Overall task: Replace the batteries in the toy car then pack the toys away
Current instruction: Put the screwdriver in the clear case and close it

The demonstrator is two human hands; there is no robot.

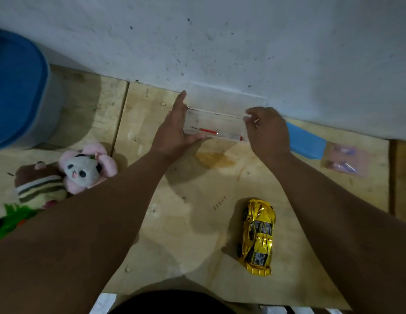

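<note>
Clear plastic box sits between the flat, open left hand and the right hand pinching its end; steady it, then lift out the screwdriver.

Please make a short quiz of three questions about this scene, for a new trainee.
1. True or false: the red screwdriver lies inside the clear box.
2. Which toy is nearest the gold toy car? A) none, it stands alone B) the panda plush C) the striped plush
3. Fill in: the left hand and right hand rest at the two ___ of the box.

Key: 1 true; 2 A; 3 ends.
</note>
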